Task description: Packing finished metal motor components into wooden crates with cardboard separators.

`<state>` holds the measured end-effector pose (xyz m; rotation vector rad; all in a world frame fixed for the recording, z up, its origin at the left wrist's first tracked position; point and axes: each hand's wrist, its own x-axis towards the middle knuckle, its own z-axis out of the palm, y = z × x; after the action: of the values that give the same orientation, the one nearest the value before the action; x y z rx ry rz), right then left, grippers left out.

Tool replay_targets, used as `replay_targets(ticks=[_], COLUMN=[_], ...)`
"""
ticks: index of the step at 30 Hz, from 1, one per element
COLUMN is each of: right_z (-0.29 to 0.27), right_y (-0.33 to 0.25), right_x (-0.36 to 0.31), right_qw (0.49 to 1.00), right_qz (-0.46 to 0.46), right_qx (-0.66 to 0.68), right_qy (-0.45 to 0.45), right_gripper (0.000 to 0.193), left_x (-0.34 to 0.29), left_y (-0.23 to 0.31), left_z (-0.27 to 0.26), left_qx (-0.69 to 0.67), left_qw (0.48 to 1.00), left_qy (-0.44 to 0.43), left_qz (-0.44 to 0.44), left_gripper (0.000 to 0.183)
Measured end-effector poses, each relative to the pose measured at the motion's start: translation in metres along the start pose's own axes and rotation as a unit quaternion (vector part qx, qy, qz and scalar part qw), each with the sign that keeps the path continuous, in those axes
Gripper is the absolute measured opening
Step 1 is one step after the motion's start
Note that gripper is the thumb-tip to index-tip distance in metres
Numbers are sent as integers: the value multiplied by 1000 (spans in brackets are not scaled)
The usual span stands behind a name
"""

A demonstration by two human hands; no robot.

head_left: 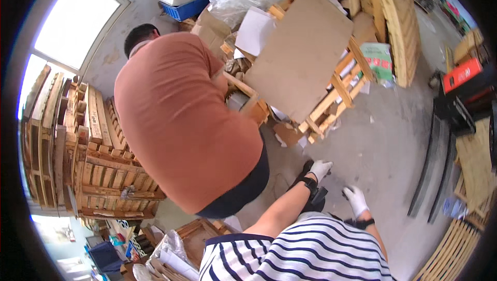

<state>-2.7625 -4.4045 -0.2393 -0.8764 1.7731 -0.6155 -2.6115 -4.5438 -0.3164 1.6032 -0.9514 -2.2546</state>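
Two gloved hands: left hand and right hand, fingers partly curled, can't tell if either holds anything. Cardboard sheet already on wooden frame, beyond left hand, apart; brown scrap left on floor. Work looks unfinished.

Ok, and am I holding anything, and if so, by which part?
It can't be told: no object shows clearly in your left hand or right hand; dark patches at both are too small to identify.

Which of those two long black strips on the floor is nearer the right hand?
The left strip: it lies between the right hand and the other strip.
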Motion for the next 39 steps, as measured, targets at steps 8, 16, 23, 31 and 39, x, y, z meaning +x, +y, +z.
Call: replay_targets(ticks=[8,16,23,31,39], right_z=[-142,-217,-245,35,350], right_y=[31,-42,-88,-273,-639], right_x=[69,213,249,383,636], right_qw=[967,973,972,963,994], right_qz=[229,221,220,181,24], right_qx=[114,28,-49,-158,-100], right_qy=[8,-66,-71,-121,-43], right_gripper=[33,37,17,28,40], left_x=[84,168,179,148,210], left_y=[147,275,429,532,612], left_z=[-15,-168,-326,-438,-466], left_qx=[-5,13,97,131,118], left_qw=[993,930,808,814,859], left_qy=[97,319,518,558,488], left_qz=[63,181,263,92,101], left_gripper=[26,21,52,76,75])
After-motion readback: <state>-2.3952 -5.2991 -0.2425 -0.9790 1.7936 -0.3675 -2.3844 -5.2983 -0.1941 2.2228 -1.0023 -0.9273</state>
